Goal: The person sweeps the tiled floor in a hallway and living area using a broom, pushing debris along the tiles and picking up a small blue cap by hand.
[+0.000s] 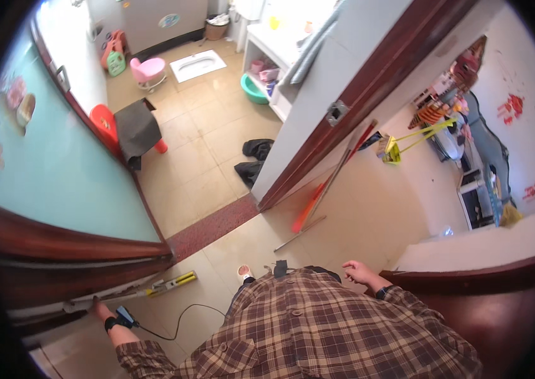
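Beside the left door frame, my left hand (99, 309) is closed around the pale handle of a mop (173, 284) with a yellow and grey head. The handle runs off to the left, and its head hangs above the light floor tiles. My fingers show only in part there. My right hand (358, 273) is held out at my right side with nothing in it, its fingers loosely bent and apart. Nearest to it, a broom (308, 211) with an orange-red head leans by the wall, along with a thin stick (299, 234) on the floor.
A dark red sill (214, 227) crosses the doorway between an open light-blue door (84, 183) and a wall. Beyond are a red stool with a dark cover (136, 129), a pink seat (149, 69), a squat toilet (198, 65), a green basin (253, 90) and black cloths (252, 167).
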`<state>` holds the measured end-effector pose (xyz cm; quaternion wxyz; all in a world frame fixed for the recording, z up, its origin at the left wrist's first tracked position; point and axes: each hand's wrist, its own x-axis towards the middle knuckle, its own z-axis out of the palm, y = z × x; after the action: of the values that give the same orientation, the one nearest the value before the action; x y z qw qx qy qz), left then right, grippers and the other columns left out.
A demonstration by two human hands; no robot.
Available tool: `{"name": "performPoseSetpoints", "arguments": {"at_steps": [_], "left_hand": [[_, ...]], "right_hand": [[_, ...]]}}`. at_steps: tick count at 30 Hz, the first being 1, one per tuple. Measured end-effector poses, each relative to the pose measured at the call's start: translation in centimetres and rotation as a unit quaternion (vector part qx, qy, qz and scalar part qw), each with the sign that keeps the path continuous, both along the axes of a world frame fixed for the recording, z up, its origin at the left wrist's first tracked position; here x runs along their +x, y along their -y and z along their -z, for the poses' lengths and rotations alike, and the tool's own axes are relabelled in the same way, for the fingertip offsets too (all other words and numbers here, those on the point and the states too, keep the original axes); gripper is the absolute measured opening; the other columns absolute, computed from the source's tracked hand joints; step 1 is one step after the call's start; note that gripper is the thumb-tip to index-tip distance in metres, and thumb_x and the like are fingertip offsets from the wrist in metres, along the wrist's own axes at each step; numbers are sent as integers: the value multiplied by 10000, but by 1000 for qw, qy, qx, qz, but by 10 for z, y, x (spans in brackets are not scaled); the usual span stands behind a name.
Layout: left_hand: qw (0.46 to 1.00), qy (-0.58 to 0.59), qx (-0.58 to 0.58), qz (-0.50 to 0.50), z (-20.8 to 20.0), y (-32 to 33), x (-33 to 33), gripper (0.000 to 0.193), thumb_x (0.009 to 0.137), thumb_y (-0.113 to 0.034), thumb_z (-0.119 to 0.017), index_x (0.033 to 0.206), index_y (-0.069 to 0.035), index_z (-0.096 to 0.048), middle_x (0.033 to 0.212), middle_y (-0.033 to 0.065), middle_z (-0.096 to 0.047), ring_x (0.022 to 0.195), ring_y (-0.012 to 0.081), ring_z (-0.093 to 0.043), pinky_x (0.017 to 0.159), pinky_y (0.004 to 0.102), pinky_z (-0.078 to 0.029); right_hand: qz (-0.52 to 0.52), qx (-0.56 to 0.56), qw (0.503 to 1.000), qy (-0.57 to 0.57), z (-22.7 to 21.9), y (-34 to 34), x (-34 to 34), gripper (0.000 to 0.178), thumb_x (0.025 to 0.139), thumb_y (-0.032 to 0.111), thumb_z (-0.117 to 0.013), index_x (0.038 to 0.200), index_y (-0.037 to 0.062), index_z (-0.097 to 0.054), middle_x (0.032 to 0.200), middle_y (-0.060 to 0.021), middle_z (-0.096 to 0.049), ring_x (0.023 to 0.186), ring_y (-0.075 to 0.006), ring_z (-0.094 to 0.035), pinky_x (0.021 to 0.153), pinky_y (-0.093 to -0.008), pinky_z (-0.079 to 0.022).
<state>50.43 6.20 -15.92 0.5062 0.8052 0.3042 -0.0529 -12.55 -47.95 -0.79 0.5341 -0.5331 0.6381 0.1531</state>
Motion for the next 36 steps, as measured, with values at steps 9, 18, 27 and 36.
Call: {"name": "performPoseSetpoints", "arguments": {"at_steps": [9,18,27,36], "left_hand": [[985,129,52,102,-5,-49,34,672,820,-232,-514,1341,-133,-103,1363,134,-191,1204,325,-268,920,512,-287],[996,86,15,31,-50,-4,-11,631,830,-164,-468,1343,-181,-101,1374,108,-168,1218,326,-230,933,531,-250],[949,-260,-93,151,25,10,-131,163,706,-75,-424,857,-88,-483,672,42,-473,489,121,-403,354,268,-302],[860,-173,-7,481,-55,202,-219,280,701,-44,-528,979,-17,-504,715,45,-530,581,121,-496,477,253,-397]], "right_hand": [[-12,-18,998,60,21,0,5,329,758,84,-462,1081,24,-475,710,-47,-571,550,-104,-509,478,-232,-408],[0,-21,999,50,20,-3,-8,313,749,80,-463,1060,39,-478,704,-49,-568,531,-101,-502,433,-229,-391],[21,-67,994,79,23,22,-3,289,799,174,-460,1055,43,-474,699,-29,-557,515,-83,-484,414,-216,-377],[155,-233,939,201,-30,159,41,325,791,198,-497,1079,49,-482,738,-38,-534,551,-100,-486,436,-224,-383]]}}
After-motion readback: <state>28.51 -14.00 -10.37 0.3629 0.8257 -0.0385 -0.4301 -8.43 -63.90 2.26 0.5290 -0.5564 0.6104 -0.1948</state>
